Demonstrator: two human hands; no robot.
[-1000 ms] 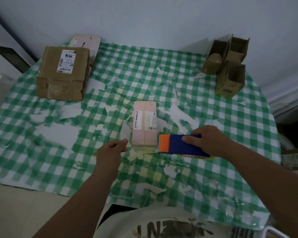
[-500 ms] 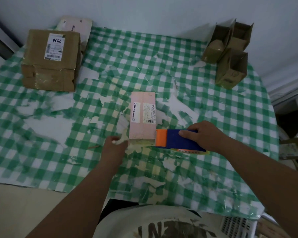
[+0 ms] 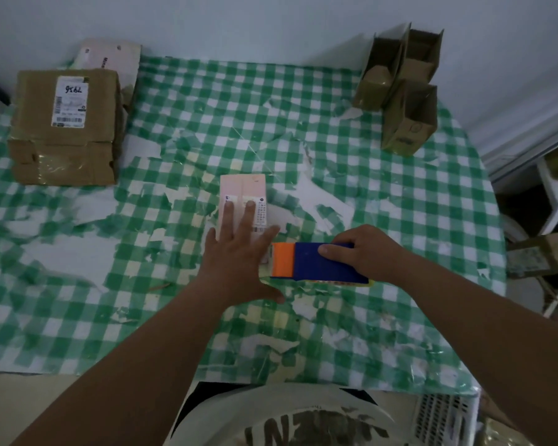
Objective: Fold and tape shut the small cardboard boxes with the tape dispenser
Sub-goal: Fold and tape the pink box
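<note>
Taping step: left hand (image 3: 239,252) flat, fingers straight, pressing pink box (image 3: 243,201) at table centre; right hand (image 3: 364,252) grips dispenser (image 3: 316,262) at box's 5 o'clock. Next: pull tape along seam, I'd guess. Open boxes (image 3: 403,91) at 1 o'clock

Bare forearms, no sleeves showing; white T-shirt (image 3: 290,416) with dark printed lettering.

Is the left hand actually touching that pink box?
Touching. The head view shows the left hand lying flat on the pink box, straight fingers pressed onto its top.
</note>
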